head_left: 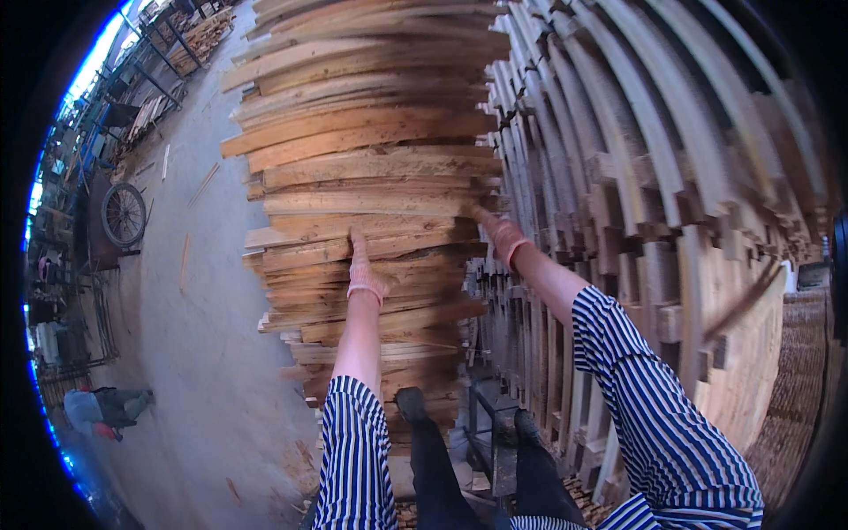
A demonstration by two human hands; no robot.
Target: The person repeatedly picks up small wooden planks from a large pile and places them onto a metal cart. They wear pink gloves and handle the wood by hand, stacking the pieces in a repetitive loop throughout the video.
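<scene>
A tall stack of rough wooden planks (371, 150) rises in front of me. My left hand (362, 269), in a pink glove, lies flat with fingers stretched against the plank ends partway up the stack. My right hand (496, 228), also in a pink glove, reaches to the right edge of the stack and touches a plank end there; whether its fingers grip a plank is not visible. Both forearms are bare below striped sleeves.
To the right stands a big pile of planks stacked crosswise with gaps (654, 177). A metal frame (481, 424) is by my feet. Left lies a concrete floor (194, 291), a spoked wheel (123, 214) and a crouching person (104, 411).
</scene>
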